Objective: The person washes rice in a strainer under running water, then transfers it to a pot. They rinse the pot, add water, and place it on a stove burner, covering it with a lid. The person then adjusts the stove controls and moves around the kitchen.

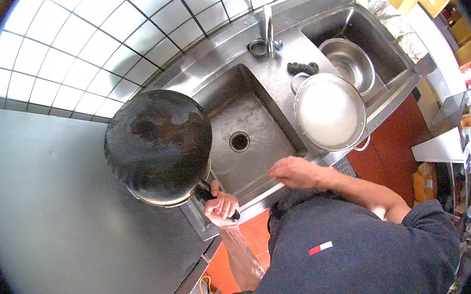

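Note:
A large blackened pan (pixel 159 146), its dark underside facing the camera, is held up by its handle in my left hand (pixel 222 207). It hangs over the left edge of the stainless steel sink basin (pixel 253 115) and part of the metal counter. My right hand (pixel 291 173) is over the basin's front rim, fingers curled; whether anything small is between them cannot be told. Right of the basin stands a wide metal pot (pixel 330 112) with loop handles, its inside whitish. The basin's round drain shows between the pan and the pot.
A chrome faucet (pixel 269 33) rises at the back, beside a small dark round cup (pixel 258 48). A dark scrubber (pixel 302 68) lies near the pot. A steel bowl (pixel 351 65) sits in the second sink (pixel 387 47). A metal counter (pixel 77 230) stretches left, below a tiled wall (pixel 68 48).

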Demonstrator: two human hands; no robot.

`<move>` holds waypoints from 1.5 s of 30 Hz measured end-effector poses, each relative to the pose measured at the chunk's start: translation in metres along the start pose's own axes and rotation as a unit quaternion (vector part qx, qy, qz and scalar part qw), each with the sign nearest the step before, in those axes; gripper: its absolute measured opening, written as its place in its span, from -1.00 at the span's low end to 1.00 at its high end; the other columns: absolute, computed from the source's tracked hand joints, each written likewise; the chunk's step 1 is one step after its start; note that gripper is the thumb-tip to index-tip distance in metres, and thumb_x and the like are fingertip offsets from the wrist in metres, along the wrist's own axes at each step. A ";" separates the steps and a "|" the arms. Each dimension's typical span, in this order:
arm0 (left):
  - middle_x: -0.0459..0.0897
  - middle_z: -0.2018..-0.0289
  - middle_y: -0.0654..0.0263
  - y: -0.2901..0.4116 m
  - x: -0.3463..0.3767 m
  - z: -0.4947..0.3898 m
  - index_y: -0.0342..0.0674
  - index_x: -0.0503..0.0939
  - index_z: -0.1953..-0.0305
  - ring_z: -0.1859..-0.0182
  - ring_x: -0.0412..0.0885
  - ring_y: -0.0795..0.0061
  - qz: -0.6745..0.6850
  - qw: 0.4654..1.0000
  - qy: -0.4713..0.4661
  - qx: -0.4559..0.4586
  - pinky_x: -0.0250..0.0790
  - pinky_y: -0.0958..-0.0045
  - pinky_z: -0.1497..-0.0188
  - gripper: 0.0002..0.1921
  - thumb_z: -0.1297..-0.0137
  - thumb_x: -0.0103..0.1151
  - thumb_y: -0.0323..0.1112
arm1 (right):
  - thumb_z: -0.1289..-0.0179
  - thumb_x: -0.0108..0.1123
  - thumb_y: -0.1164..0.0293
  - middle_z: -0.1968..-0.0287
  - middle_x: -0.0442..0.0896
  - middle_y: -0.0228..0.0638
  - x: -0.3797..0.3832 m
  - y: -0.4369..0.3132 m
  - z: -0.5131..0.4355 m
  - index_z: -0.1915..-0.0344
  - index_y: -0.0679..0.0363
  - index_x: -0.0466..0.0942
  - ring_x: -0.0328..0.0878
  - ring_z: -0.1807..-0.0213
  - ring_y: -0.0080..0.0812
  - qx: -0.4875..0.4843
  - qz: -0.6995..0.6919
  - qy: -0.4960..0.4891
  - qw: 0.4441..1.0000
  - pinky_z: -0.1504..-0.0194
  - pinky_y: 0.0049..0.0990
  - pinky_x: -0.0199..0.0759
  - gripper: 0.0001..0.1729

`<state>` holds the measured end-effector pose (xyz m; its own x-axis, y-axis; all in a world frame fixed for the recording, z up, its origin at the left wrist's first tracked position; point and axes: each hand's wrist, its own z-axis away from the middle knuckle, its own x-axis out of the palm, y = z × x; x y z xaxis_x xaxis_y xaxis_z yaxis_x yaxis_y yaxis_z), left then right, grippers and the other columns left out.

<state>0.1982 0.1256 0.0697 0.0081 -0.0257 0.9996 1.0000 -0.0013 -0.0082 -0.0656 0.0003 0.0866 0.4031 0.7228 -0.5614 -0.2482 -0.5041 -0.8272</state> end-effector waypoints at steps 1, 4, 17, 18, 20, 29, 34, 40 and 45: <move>0.26 0.76 0.47 -0.002 0.002 0.000 -0.24 0.28 0.18 0.78 0.23 0.63 0.016 1.000 0.001 0.008 0.09 0.52 0.72 -0.79 -0.14 -0.07 -0.56 | -0.33 0.10 0.37 0.07 0.67 -0.04 -0.008 -0.001 0.004 0.09 0.26 0.61 0.58 -0.02 0.03 0.007 -0.038 0.019 0.999 -0.08 -0.12 0.47 -0.74; 0.24 0.76 0.46 -0.007 0.006 -0.003 -0.25 0.25 0.18 0.79 0.21 0.65 0.016 1.000 0.013 0.018 0.07 0.53 0.73 -0.80 -0.14 -0.10 -0.58 | -0.33 0.13 0.39 0.13 0.69 -0.07 -0.034 -0.003 0.014 0.10 0.24 0.63 0.62 0.02 -0.02 0.028 -0.003 0.071 0.997 -0.05 -0.18 0.50 -0.76; 0.21 0.76 0.46 -0.009 0.020 -0.002 -0.21 0.19 0.24 0.78 0.17 0.64 -0.007 1.000 -0.002 0.000 0.04 0.51 0.73 -0.79 -0.13 -0.09 -0.61 | -0.32 0.17 0.39 0.11 0.69 -0.07 -0.029 -0.001 0.031 0.10 0.26 0.64 0.63 0.02 -0.02 0.034 -0.026 0.104 0.994 -0.04 -0.18 0.51 -0.77; 0.21 0.76 0.47 -0.010 0.020 -0.002 -0.20 0.19 0.24 0.78 0.17 0.64 -0.011 1.000 -0.003 -0.002 0.04 0.51 0.73 -0.79 -0.13 -0.09 -0.61 | -0.32 0.17 0.39 0.11 0.69 -0.07 -0.028 -0.002 0.030 0.11 0.26 0.64 0.63 0.03 -0.01 0.030 -0.028 0.105 0.994 -0.03 -0.17 0.51 -0.77; 0.20 0.77 0.48 -0.011 0.021 -0.003 -0.20 0.19 0.23 0.79 0.16 0.64 -0.017 1.000 -0.005 -0.005 0.04 0.51 0.73 -0.78 -0.13 -0.09 -0.61 | -0.33 0.16 0.38 0.12 0.70 -0.07 -0.027 -0.004 0.030 0.11 0.26 0.64 0.63 0.03 -0.01 0.026 -0.035 0.099 0.994 -0.03 -0.16 0.51 -0.77; 0.19 0.78 0.51 -0.012 0.017 -0.004 -0.20 0.20 0.23 0.80 0.15 0.65 -0.014 1.000 0.001 -0.019 0.05 0.53 0.73 -0.79 -0.13 -0.09 -0.59 | -0.34 0.16 0.37 0.11 0.70 -0.06 -0.027 -0.005 0.032 0.12 0.25 0.65 0.63 0.02 -0.02 0.032 -0.034 0.084 0.995 -0.03 -0.16 0.51 -0.76; 0.21 0.77 0.50 -0.011 0.012 -0.002 -0.20 0.20 0.22 0.80 0.16 0.64 -0.010 0.999 0.021 -0.023 0.05 0.53 0.72 -0.78 -0.13 -0.09 -0.59 | -0.34 0.14 0.38 0.11 0.71 -0.07 -0.022 -0.001 0.035 0.11 0.25 0.66 0.64 0.01 -0.02 0.042 -0.040 0.072 0.996 -0.05 -0.16 0.51 -0.76; 0.28 0.76 0.47 -0.006 0.003 0.002 -0.22 0.23 0.19 0.82 0.23 0.62 -0.035 0.997 0.051 -0.036 0.08 0.52 0.75 -0.81 -0.18 -0.11 -0.61 | -0.31 0.20 0.45 0.12 0.72 -0.12 -0.011 0.002 0.031 0.12 0.29 0.66 0.65 0.02 -0.11 0.039 -0.037 0.055 0.997 -0.02 -0.23 0.54 -0.80; 0.21 0.75 0.50 -0.002 -0.003 0.006 -0.25 0.31 0.15 0.78 0.16 0.65 -0.040 0.993 0.090 -0.057 0.04 0.51 0.69 -0.81 -0.19 -0.10 -0.56 | -0.33 0.20 0.42 0.09 0.73 -0.11 -0.032 -0.026 0.025 0.12 0.29 0.67 0.67 0.00 -0.13 0.075 -0.097 0.006 0.992 -0.05 -0.28 0.53 -0.78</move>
<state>0.1963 0.1317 0.0666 -0.0824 -0.1999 0.9763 0.9907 -0.1229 0.0584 -0.0944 0.0022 0.1260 0.4668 0.7928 -0.3920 -0.2923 -0.2800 -0.9144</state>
